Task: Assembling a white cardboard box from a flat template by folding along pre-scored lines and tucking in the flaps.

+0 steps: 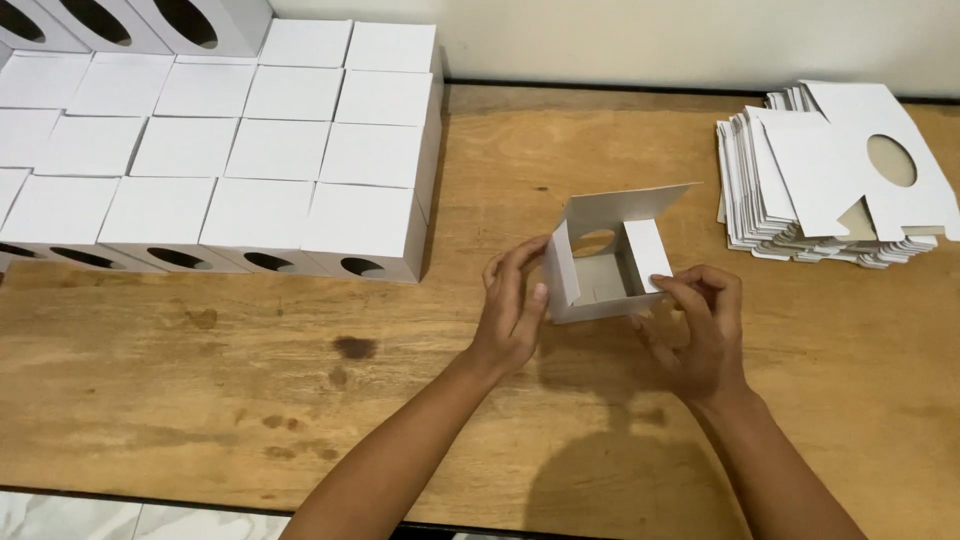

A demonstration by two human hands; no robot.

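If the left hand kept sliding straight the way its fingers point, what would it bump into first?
The left hand already touches the small open white cardboard box, so it meets that first. Beyond the box, the wooden table looks free up to the wall, though depth is hard to judge.

The half-folded box [603, 262] at the centre is plain white outside, greyish inside. At ten o'clock the finished boxes [220, 140] are unmarked white, and so is the stack of flat blanks [830, 180] at two o'clock. The wooden table [250, 400] is honey-brown, blotched with darker stains.
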